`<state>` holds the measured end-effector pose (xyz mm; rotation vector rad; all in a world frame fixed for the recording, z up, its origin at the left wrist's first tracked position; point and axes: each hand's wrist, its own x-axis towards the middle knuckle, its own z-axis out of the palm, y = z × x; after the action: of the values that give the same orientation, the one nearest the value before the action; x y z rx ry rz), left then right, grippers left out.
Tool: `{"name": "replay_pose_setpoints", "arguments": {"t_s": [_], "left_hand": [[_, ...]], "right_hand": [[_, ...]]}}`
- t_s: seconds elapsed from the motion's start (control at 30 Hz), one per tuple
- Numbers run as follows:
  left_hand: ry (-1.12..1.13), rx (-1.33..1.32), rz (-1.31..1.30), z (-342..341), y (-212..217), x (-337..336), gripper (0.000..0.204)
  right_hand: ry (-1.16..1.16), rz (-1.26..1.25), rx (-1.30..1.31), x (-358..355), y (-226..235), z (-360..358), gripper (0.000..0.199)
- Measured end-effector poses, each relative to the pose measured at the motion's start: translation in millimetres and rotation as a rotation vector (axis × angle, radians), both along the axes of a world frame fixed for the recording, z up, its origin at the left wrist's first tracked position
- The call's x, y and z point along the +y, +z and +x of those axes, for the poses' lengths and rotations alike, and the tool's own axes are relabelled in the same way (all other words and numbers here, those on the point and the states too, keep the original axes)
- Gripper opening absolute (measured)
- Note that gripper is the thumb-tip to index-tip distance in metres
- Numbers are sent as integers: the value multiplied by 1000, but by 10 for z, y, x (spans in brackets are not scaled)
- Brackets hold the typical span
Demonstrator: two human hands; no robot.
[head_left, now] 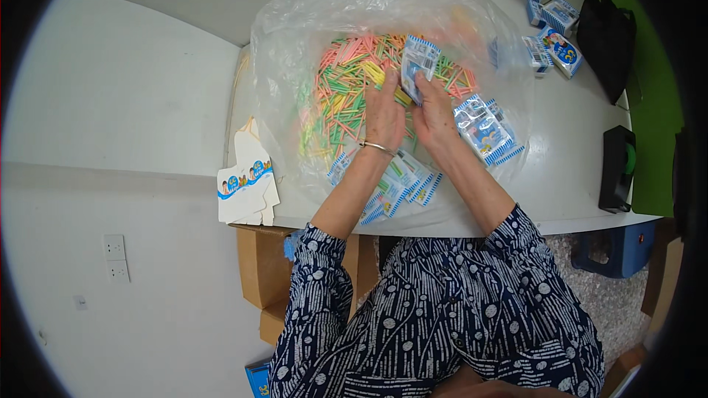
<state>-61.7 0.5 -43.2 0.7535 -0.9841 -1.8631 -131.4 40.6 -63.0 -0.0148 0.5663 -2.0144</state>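
Note:
A large clear plastic bag lies spread on the table, full of thin pink, green and yellow sticks. Over this pile my right hand grips a small blue-and-white packet, thumb on its face. My left hand is closed beside it, with yellow sticks showing at its fingers; the palm side is hidden. Several flat packets with green sticks visible inside lie below my wrists. Right of my right wrist sit more blue-and-white packets, overlapping.
Flat white printed cartons rest at the table's left edge. Small printed boxes are stacked at the far right, beside a black bag. A black tape dispenser stands near the right edge. Cardboard boxes are under the table.

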Motion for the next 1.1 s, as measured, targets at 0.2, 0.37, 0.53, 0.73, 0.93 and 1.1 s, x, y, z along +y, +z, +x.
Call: {"name": "replay_pose_setpoints", "arguments": {"t_s": [0.2,0.37,0.53,0.73,0.93,1.1], "left_hand": [[56,-79,-85,245,147,-410,32],[52,77,-65,336,408,-513,24],[-156,109,-196,319,616,-381,40],[-267,87,-218,268,675,-217,31],[-184,-74,-307,211,708,-1,50],[-206,-149,-326,198,704,160,51]], "right_hand": [[103,83,515,223,-112,-348,23],[365,168,684,400,27,-474,23],[629,92,759,503,67,-533,25],[756,63,851,522,-27,-613,28],[726,14,825,533,3,-582,29],[753,21,792,556,-3,-628,29]]}}
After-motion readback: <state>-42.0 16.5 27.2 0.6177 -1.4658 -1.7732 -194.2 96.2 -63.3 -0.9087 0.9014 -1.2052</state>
